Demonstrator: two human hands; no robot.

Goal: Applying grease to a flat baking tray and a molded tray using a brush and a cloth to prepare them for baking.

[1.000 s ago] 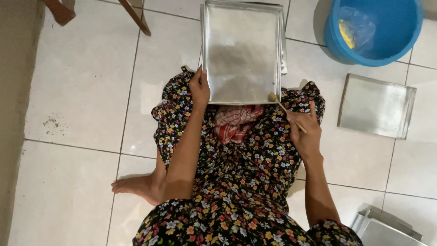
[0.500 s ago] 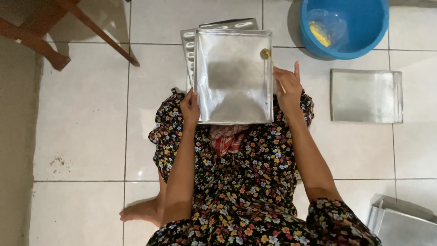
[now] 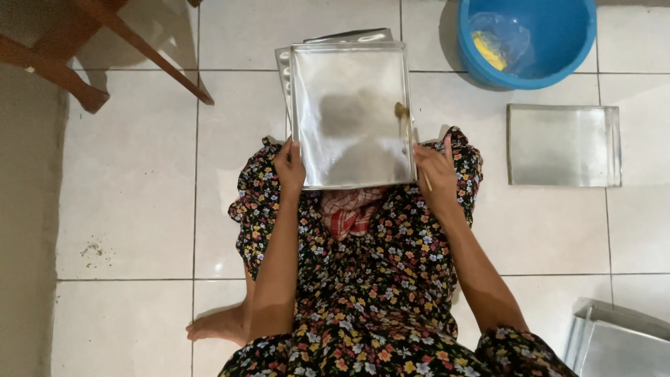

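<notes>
Head view: our left hand (image 3: 289,166) grips the tray (image 3: 351,115) on our lap, while our right hand (image 3: 436,167), closed on a brush (image 3: 405,120), has swept from the tray's far corner to mid-edge.

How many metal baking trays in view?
4 at least: one held on the lap, one stacked beneath it, one flat on the floor at right, one at bottom right; that pile may hide more.

Shiny smooth metal tray (image 3: 349,112), glossy blue plastic basin (image 3: 551,42), glazed floor tiles (image 3: 129,174), floral cloth (image 3: 363,279).
</notes>
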